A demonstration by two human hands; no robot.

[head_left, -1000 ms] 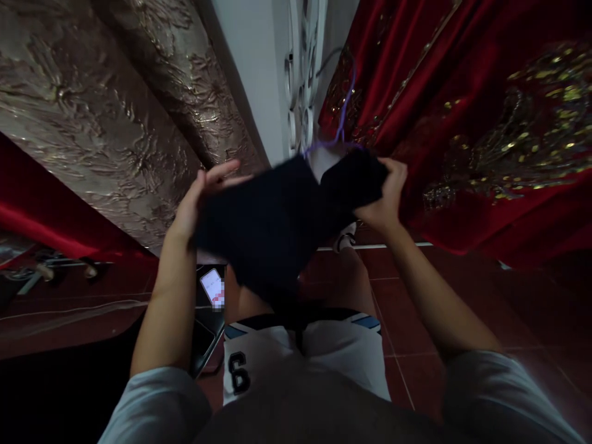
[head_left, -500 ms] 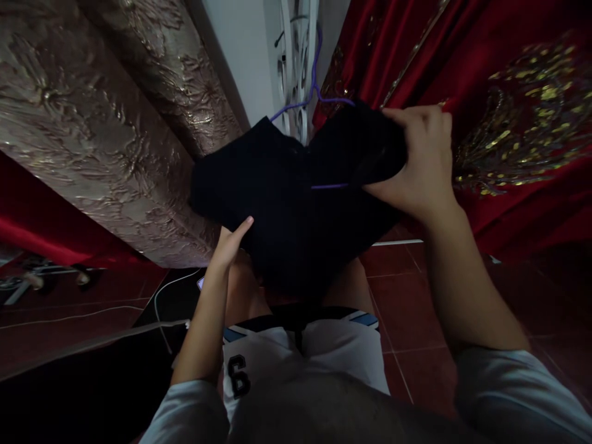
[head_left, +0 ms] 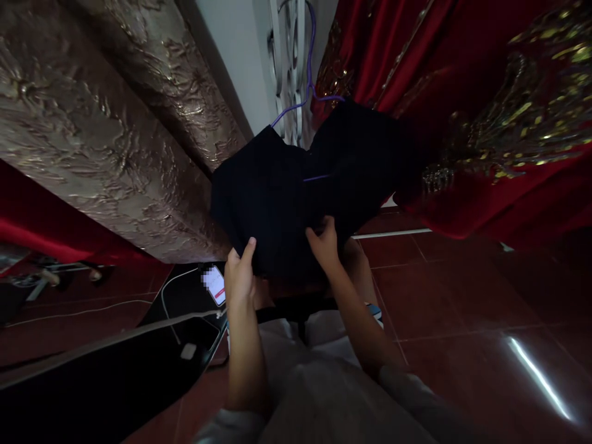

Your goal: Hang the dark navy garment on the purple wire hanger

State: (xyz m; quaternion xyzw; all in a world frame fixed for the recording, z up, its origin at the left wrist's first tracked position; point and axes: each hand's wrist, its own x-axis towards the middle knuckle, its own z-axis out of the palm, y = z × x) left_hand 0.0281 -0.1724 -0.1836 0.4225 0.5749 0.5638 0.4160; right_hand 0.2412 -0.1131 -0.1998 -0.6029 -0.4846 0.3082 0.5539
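A dark navy shirt (head_left: 277, 191) hangs from a purple wire hanger (head_left: 309, 92) in front of me, its shoulders spread over the wire. A short purple stretch of the hanger's lower bar shows across the front opening. At the shirt's lower left edge, my left hand (head_left: 240, 271) grips the cloth, thumb in front and fingers mostly hidden behind. My right hand (head_left: 326, 243) is closed on the front of the cloth, right of the middle; its fingertips are partly lost in the dark fabric.
A white metal grille (head_left: 289, 68) stands behind the hanger. Textured beige curtains (head_left: 115, 135) hang at left, a red curtain with gold sequins (head_left: 499, 135) at right. Beside my left hand, a lit phone (head_left: 214, 285) and cables lie on a black surface (head_left: 139, 364). Red tiles (head_left: 453, 296) cover the floor.
My right hand has left the shirt's right shoulder and come down and left to the front of the cloth. My left hand stays at the lower left edge. The phone now shows more fully.
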